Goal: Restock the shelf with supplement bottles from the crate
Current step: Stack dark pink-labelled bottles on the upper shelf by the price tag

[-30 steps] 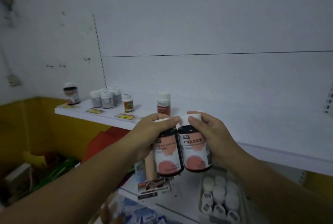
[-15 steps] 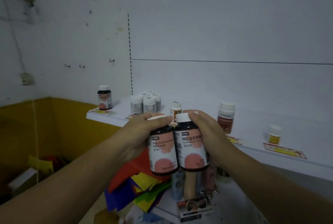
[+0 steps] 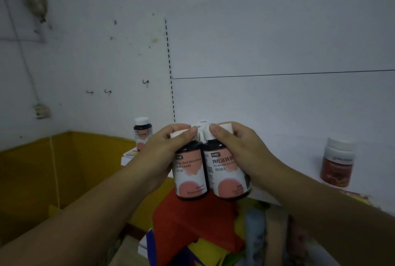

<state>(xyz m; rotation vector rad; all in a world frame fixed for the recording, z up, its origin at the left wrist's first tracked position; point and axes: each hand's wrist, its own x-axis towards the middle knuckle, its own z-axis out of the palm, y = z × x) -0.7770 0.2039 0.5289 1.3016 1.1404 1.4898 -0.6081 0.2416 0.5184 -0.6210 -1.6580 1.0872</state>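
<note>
The left hand (image 3: 168, 150) is curled round the cap and shoulder of one dark supplement bottle (image 3: 190, 178). The right hand (image 3: 237, 148) grips a second, matching bottle (image 3: 228, 178) the same way. The two bottles hang upright, side by side and touching, their pink labels facing the camera. Both are in the air at the front edge of the white shelf (image 3: 310, 167), not yet set down.

Some stock is already on the shelf. A like-labelled dark bottle (image 3: 142, 135) stands just beyond the left hand, and a red-labelled jar (image 3: 337, 163) stands well off to the right of the right hand. Between them, behind the hands, much of the shelf looks bare, so the restocking seems to be at an early or middle stage. This pair must still be placed, probably near the matching bottle.

The crate is not in view, so I cannot tell how many bottles remain. Below the hands lies a heap of red, yellow and blue sheets (image 3: 192, 223).
</note>
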